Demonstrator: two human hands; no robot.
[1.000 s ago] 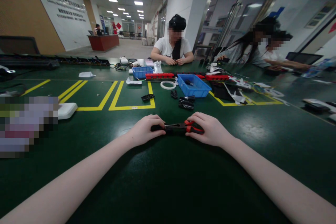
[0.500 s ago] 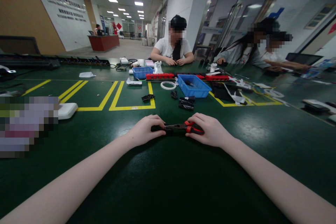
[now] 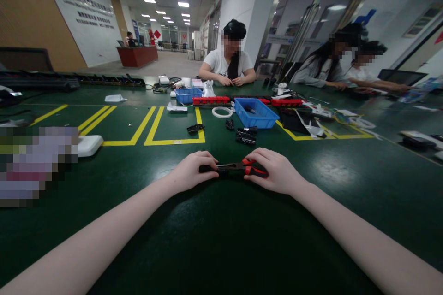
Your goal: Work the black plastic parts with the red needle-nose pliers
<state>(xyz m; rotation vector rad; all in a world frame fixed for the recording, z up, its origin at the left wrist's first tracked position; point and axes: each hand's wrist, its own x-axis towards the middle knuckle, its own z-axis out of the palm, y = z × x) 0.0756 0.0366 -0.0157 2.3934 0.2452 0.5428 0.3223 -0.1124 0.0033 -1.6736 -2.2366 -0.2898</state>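
My right hand (image 3: 273,168) is closed around the red and black handles of a pair of pliers (image 3: 238,166), whose jaws point left. Between thumb and fingers my left hand (image 3: 194,170) pinches a small black piece (image 3: 206,168); its exact kind cannot be made out. The tips of the plier jaws reach the black piece near my left fingertips. Beyond my hands lie several glossy black wrapped pieces (image 3: 246,136) and another black piece (image 3: 195,128) by the yellow tape.
A blue bin (image 3: 263,120) with a dark item inside stands ahead, next to a white ring roll (image 3: 222,112). Red strips (image 3: 211,100) and a smaller blue tray (image 3: 188,96) lie behind. A white box (image 3: 89,146) is at left. People sit across the green table.
My hands stay almost in place; the pliers' handles shift very slightly left. At the far right, a seated person's arm has moved down and to the right.
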